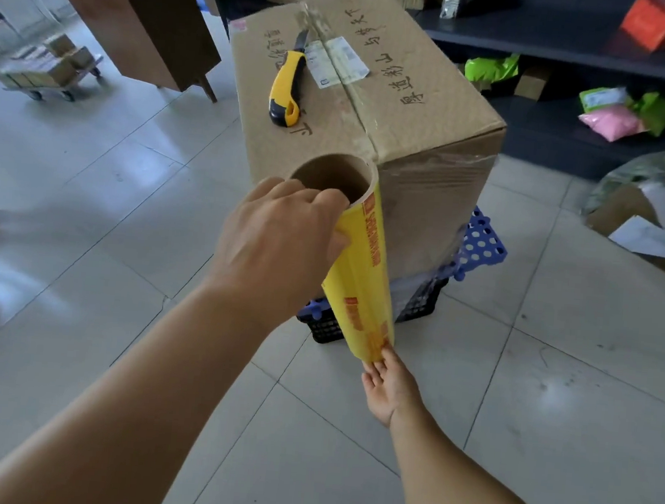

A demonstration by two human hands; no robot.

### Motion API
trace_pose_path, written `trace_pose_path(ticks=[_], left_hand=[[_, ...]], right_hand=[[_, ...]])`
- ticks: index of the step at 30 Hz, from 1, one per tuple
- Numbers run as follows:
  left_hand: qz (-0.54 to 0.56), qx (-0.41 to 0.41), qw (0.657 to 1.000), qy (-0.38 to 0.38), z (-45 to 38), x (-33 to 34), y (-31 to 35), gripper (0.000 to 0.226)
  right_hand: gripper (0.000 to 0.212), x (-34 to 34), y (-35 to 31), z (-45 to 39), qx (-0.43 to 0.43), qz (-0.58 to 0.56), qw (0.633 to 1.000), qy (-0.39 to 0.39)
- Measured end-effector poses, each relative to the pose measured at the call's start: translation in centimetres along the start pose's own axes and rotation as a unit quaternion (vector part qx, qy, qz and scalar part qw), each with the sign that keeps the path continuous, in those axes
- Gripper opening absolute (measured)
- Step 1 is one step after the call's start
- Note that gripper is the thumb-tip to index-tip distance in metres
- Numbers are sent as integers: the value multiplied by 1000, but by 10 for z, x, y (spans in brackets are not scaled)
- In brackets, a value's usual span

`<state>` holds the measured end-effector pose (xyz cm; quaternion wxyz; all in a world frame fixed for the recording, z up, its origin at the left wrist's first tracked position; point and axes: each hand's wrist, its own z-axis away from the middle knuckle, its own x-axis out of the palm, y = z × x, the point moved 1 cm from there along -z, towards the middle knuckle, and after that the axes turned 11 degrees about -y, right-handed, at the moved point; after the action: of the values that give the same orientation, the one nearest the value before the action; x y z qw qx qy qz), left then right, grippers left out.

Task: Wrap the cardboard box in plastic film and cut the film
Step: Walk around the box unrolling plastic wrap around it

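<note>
Two bare hands held a roll of plastic film upright just before the near corner of the cardboard box. The right hand touched the roll's lower end with straight fingers, while the left hand curled its fingers over the top rim of the cardboard core. Clear film already clung round the box's near side. The box stood on stacked plastic crates, blue over black, on a pale tiled floor. A yellow utility knife lay on the box top, beside the taped seam. Farther back stood a dark shelf with coloured parcels
</note>
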<state>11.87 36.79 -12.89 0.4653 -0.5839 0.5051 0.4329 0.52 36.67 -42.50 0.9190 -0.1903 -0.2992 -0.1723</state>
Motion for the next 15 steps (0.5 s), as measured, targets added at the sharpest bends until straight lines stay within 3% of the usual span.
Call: trace_pose_path(ticks=[3, 5, 8, 11, 15], left_hand=[[8, 8, 1000, 10, 9, 1, -14, 28], [17, 34, 999, 19, 12, -2, -23, 32], [12, 81, 996, 20, 18, -4, -36, 20], [11, 94, 995, 18, 18, -10, -50, 14], [29, 65, 997, -8, 15, -11, -69, 36]], right_hand=[[61, 3, 13, 0, -24, 1, 998, 56], [56, 9, 21, 2, -34, -8, 998, 46], [41, 27, 38, 2, -49, -42, 998, -12], [46, 38, 54, -4, -71, -33, 997, 6], [53, 41, 62, -4, -101, -58, 993, 27]])
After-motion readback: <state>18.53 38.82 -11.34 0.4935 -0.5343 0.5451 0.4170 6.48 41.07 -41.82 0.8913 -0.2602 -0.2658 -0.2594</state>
